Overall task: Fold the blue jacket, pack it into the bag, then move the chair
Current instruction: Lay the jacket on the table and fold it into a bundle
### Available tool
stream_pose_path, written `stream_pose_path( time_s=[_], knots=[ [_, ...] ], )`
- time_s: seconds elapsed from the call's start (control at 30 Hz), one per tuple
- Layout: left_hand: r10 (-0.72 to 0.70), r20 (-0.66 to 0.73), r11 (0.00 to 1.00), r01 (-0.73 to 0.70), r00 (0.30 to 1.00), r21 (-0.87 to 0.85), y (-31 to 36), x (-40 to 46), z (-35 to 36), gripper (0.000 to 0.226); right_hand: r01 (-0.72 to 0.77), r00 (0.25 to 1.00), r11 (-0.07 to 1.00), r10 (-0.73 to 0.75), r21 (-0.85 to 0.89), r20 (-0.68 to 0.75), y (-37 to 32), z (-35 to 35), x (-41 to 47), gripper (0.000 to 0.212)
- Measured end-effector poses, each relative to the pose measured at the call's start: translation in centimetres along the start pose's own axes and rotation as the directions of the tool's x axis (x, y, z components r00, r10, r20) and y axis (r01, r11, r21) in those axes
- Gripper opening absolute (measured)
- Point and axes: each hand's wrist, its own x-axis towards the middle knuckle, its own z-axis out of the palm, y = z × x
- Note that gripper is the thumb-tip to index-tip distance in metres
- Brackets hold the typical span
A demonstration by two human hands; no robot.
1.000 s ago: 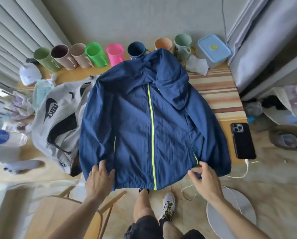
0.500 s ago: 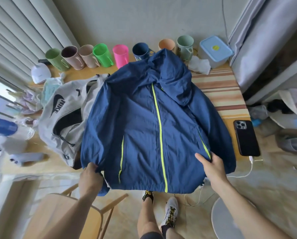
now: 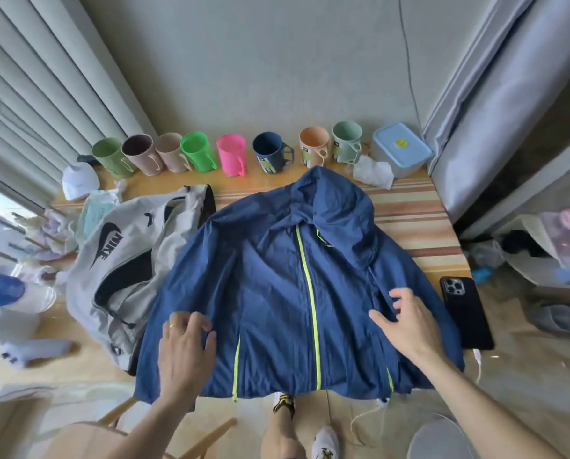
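The blue jacket (image 3: 277, 293) lies front up and spread flat on the table, its yellow-green zipper closed and its hood toward the wall. Its hem hangs a little over the near table edge. My left hand (image 3: 186, 346) rests on the jacket's left front, fingers loosely curled, holding nothing. My right hand (image 3: 409, 323) hovers over the right front with fingers apart. The grey bag (image 3: 121, 260) with a black logo lies open just left of the jacket, partly under its sleeve. The wooden chair (image 3: 88, 438) stands below the table at bottom left.
Several coloured mugs (image 3: 230, 154) line the wall side of the table, beside a blue-lidded box (image 3: 401, 147). A black phone (image 3: 466, 313) on a charging cable lies at the table's right edge. My legs and shoes (image 3: 323, 442) are under the table.
Both hands have let go of the jacket's hem and moved up onto its front panels. The jacket now lies flatter and farther onto the table.
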Motion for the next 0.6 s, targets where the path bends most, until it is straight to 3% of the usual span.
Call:
stream_pose_path(
  time_s=[0.07, 0.13, 0.23, 0.33, 0.4, 0.47, 0.6],
  knots=[
    [0.181, -0.019, 0.983, -0.182, 0.983, -0.023, 2.5, 4.1, 0.6, 0.01, -0.037, 0.999, 0.995, 0.04, 0.095, -0.032, -3.6, -0.4, 4.4, 0.075],
    [0.342, -0.012, 0.94, -0.342, 0.94, 0.009, 4.9, 8.9, 1.8, 0.019, -0.1, 0.993, 0.976, 0.11, 0.194, -0.039, -6.9, -0.5, 8.8, 0.094],
    [0.432, 0.015, 0.9, -0.432, 0.902, 0.06, 7.7, 16.8, 3.6, 0.036, -0.137, 0.989, 0.979, 0.145, 0.15, -0.043, -10.4, -0.5, 15.0, 0.106],
    [0.415, 0.051, 0.903, -0.418, 0.908, 0.104, 9.1, 24.7, 5.0, 0.041, -0.13, 0.99, 0.986, 0.135, 0.105, -0.043, -12.5, -0.4, 20.6, 0.075],
    [0.426, 0.187, 0.872, -0.457, 0.885, 0.176, 9.6, 29.0, 5.2, 0.042, -0.075, 0.99, 0.991, 0.087, 0.109, -0.109, -14.2, -0.9, 23.5, 0.051],
    [0.374, 0.319, 0.853, -0.458, 0.871, 0.251, 9.6, 32.4, 5.2, 0.047, 0.052, 0.97, 0.983, -0.008, 0.174, -0.243, -16.6, -2.3, 25.4, 0.033],
    [0.264, 0.247, 0.857, -0.344, 0.932, 0.383, 8.6, 35.5, 3.6, 0.051, 0.409, 0.853, 0.863, -0.246, 0.296, -0.461, -21.5, -6.9, 22.6, 0.017]
  ],
)
